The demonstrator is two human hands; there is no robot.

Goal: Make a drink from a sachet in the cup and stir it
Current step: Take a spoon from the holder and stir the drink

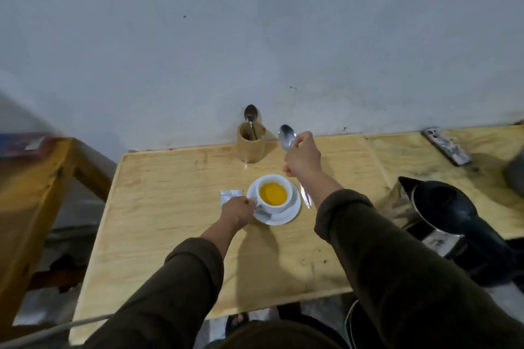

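- Right hand is closed round a spoon, bowl end sticking up toward 12 o'clock, handle poking out below the wrist toward 5 o'clock; it hangs just above and to the 2 o'clock side of the cup, not in it yet
- Left hand is pinched shut on the cup's handle at about 8 o'clock, steadying it on the saucer
- what could go wrong, my guess: the spoon looks upside down for stirring, so flipping it over that close to the rim could clip the cup and slosh the drink; the liquid looks fairly high in a small cup, so hard stirring likely spills onto the saucer or the table
- the kettle sits close at 3 o'clock, right beside that sleeve; an elbow swing could knock it
- the drink itself looks bright yellow-orange and opaque; can't tell if powder sits at the bottom
- a torn silver sachet lies flat at 9 o'clock of the saucer, just beside it; looks empty, but can't be sure
- a wooden holder with another spoon stands by the wall at 12 o'clock
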